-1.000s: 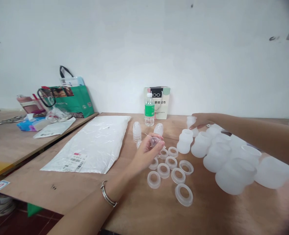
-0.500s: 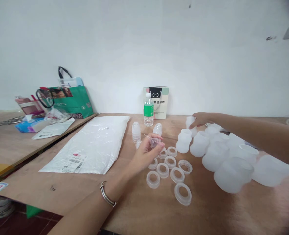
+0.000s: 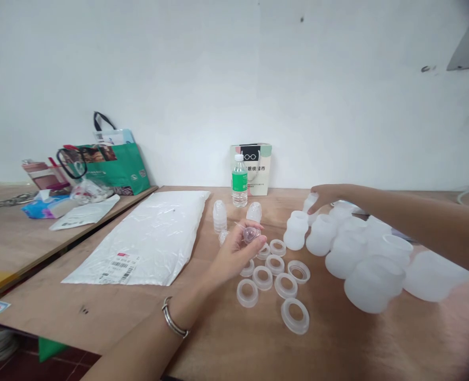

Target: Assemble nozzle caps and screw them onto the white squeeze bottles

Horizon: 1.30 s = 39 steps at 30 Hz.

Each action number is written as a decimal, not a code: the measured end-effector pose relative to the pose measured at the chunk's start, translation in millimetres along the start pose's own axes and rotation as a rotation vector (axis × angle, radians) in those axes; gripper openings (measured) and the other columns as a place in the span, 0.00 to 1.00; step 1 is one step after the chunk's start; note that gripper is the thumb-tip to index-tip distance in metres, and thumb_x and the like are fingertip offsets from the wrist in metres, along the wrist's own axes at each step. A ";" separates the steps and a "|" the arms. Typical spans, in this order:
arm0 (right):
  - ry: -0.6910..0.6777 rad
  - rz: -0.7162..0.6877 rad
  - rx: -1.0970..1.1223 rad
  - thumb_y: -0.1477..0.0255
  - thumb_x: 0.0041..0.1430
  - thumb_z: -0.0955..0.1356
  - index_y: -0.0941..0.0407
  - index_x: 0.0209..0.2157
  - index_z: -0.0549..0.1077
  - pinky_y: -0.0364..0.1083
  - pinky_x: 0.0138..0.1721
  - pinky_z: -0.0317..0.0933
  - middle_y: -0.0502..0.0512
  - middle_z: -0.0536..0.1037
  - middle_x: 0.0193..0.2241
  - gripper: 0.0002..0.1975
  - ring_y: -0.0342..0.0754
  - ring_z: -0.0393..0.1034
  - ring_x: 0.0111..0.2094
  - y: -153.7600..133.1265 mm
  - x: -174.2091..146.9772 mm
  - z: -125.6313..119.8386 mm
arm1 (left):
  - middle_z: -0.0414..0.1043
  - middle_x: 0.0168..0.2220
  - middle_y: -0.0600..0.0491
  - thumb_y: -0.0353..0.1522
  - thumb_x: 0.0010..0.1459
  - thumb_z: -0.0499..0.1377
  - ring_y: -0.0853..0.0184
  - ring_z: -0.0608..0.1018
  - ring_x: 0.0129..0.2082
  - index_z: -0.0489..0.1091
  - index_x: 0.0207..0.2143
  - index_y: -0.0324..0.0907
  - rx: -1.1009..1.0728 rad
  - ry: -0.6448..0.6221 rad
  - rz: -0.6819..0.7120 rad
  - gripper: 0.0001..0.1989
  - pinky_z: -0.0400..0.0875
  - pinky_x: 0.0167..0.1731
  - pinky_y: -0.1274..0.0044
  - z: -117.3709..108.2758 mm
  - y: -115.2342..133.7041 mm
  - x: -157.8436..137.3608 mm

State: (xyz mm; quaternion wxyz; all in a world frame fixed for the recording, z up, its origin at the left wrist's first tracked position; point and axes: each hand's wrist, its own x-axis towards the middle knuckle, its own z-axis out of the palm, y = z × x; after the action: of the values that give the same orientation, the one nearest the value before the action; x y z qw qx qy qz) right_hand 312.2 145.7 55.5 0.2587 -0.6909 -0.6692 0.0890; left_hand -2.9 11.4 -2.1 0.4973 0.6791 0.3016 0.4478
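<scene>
Rings (image 3: 297,327) on tbl (image 3: 226,341) btwn mailer (image 3: 151,233) L & jars (image 3: 344,255) R; water btl (image 3: 240,182) behind rings; bag (image 3: 262,179) behind btl.

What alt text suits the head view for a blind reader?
A person's left hand holds a clear rounded piece near translucent rings on a wooden table; the right hand grips a tilted frosted container beside more containers. A white parcel lies at left.

Far paper bag (image 3: 261,177) says 眼镜超市 under a glasses logo (image 3: 250,157). Left mailer (image 3: 151,233)'s barcode label (image 3: 119,267), green bottle label (image 3: 240,182): too tiny to read lol
</scene>
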 end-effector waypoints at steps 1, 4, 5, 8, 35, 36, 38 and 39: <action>-0.077 0.025 -0.036 0.67 0.61 0.63 0.57 0.48 0.66 0.52 0.42 0.65 0.57 0.69 0.47 0.15 0.48 0.68 0.43 0.0 -1.2 -0.9 | 0.63 0.27 0.58 0.40 0.56 0.55 0.75 0.66 0.24 0.61 0.41 0.44 -0.002 0.001 -0.001 0.14 0.59 0.23 0.82 0.1 0.0 -0.1; -0.237 0.067 -0.116 0.67 0.55 0.67 0.58 0.42 0.70 0.51 0.41 0.64 0.57 0.72 0.43 0.14 0.49 0.68 0.40 -1.9 -5.7 -3.6 | 0.63 0.27 0.58 0.41 0.55 0.56 0.76 0.66 0.24 0.61 0.41 0.44 -0.016 0.005 -0.002 0.14 0.58 0.23 0.83 0.4 -0.8 -0.1; -0.251 0.064 -0.127 0.67 0.50 0.71 0.59 0.39 0.71 0.50 0.40 0.63 0.58 0.73 0.40 0.15 0.50 0.69 0.39 -3.4 -6.9 -5.0 | 0.63 0.26 0.58 0.41 0.55 0.56 0.76 0.66 0.24 0.61 0.41 0.44 -0.017 0.007 -0.003 0.14 0.58 0.23 0.83 0.4 -1.2 0.1; -0.200 0.028 -0.125 0.67 0.35 0.76 0.61 0.33 0.72 0.50 0.37 0.60 0.62 0.75 0.35 0.22 0.55 0.69 0.37 -13.8 -9.7 -14.0 | 0.63 0.27 0.58 0.41 0.55 0.56 0.76 0.66 0.24 0.61 0.41 0.44 0.004 0.019 -0.010 0.14 0.58 0.22 0.83 0.3 -2.2 0.5; 0.282 -0.408 0.893 0.71 0.54 0.67 0.52 0.32 0.63 0.48 0.39 0.66 0.53 0.70 0.39 0.06 0.47 0.68 0.42 -116.7 -183.3 74.3 | 0.68 0.39 0.51 0.34 0.49 0.61 0.66 0.72 0.37 0.60 0.49 0.44 0.288 0.066 0.120 0.25 0.66 0.39 0.74 9.2 -7.1 -0.7; 0.317 -0.372 1.009 0.71 0.54 0.67 0.52 0.32 0.61 0.49 0.40 0.66 0.52 0.71 0.39 0.08 0.47 0.68 0.42 -115.9 -184.5 70.9 | 0.67 0.38 0.52 0.36 0.50 0.61 0.68 0.72 0.35 0.59 0.49 0.44 0.180 0.104 0.065 0.23 0.67 0.37 0.75 10.1 -8.1 0.3; 0.313 -0.323 1.150 0.71 0.53 0.68 0.51 0.32 0.59 0.49 0.39 0.67 0.50 0.72 0.37 0.11 0.45 0.71 0.38 -113.1 -186.3 66.5 | 0.66 0.35 0.52 0.39 0.53 0.58 0.69 0.72 0.33 0.61 0.44 0.43 -0.074 0.150 -0.060 0.18 0.68 0.36 0.74 11.8 -9.7 2.8; 0.295 -0.305 1.166 0.70 0.52 0.68 0.51 0.31 0.58 0.48 0.37 0.68 0.49 0.72 0.35 0.11 0.44 0.71 0.33 -110.9 -187.0 66.5 | 0.67 0.34 0.52 0.40 0.54 0.56 0.69 0.72 0.32 0.63 0.42 0.41 -0.195 0.162 -0.116 0.16 0.68 0.36 0.74 12.6 -10.1 3.9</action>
State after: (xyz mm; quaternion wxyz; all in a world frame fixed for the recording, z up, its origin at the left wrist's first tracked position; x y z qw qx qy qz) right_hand 167.0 -23.3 10.0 0.6931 -0.3375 -0.5588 0.3057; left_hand 10.5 12.9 -11.8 0.5600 0.5706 0.3348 0.4987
